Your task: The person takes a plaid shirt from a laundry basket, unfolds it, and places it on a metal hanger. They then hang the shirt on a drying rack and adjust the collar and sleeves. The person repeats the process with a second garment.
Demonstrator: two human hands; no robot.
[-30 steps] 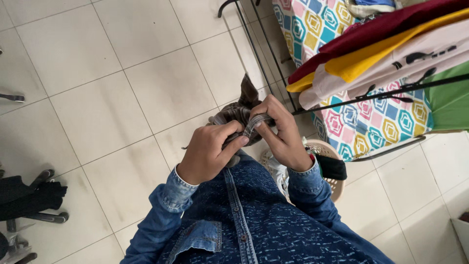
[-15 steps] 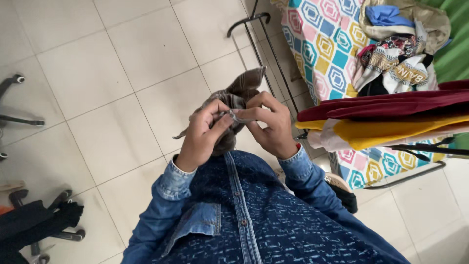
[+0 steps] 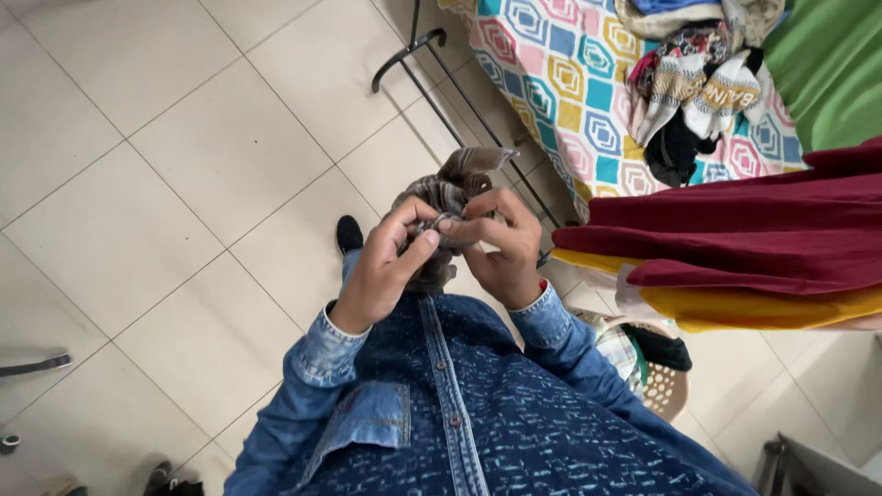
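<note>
pale tiled floor [image 3: 138, 184] fills most of our view, seen from above. next biggest is the bed with a hexagon-print sheet [image 3: 570, 83] at upper right, a loose pile of clothes [image 3: 698, 83] on it and a green cover [image 3: 827, 64] past that. a black metal rack [image 3: 441, 78] stands between us and the bed. maroon cloth [image 3: 744, 230] hangs over a rail at right with a yellow one [image 3: 763, 308] under it. a pale plastic laundry basket [image 3: 666, 390] sits on the floor below those, a few items inside. one dark shoe [image 3: 348, 233] shows below our hands.

our left hand [image 3: 381, 271] and right hand [image 3: 501, 248] meet at chest height over the denim shirt front. both are clamped on a small brown striped garment [image 3: 450, 193]: left thumb and fingers pinch its bunched edge, right fingertips [image 3: 459, 223] pinch the same edge from the other side, nearly touching the left's. one corner sticks up free above the hands, the rest is scrunched between them.

progress, as we read it: garment is out of the basket and in hand but bunched up, not spread or hung. the rail already carries cloth; basket not empty.
</note>
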